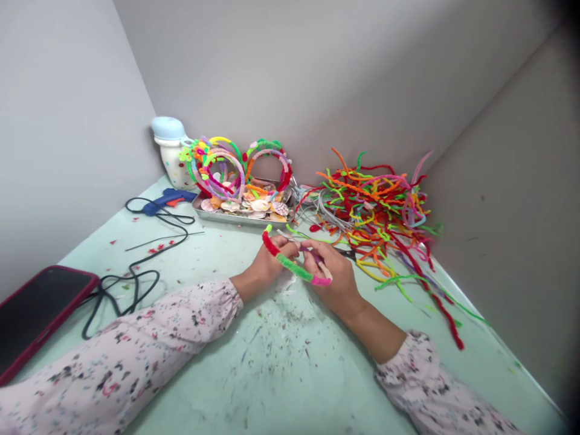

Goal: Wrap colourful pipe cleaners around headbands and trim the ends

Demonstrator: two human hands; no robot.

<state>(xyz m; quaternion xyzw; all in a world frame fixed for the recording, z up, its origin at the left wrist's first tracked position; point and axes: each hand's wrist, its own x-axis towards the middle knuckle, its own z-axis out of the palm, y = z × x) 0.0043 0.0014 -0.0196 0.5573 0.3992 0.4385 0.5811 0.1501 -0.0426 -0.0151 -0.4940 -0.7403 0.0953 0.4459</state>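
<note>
Nearest, floral sleeves (pixel 163 332) reach over the table (pixel 290 362). Left hand (pixel 267 264) and right hand (pixel 335 275), fingers curled closed, grip a multicoloured band (pixel 294 267) before the metal tray (pixel 242 220), which contains seashells (pixel 260 205) beneath several fuzzy hoops (pixel 224 175).

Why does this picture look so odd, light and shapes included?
Head view: soft light, left wall brighter than right wall; upper right corner falls into blurry black; phone looks stretched at the left edge, probably from a wide lens; striped fuzzy headband slightly soft.
</note>
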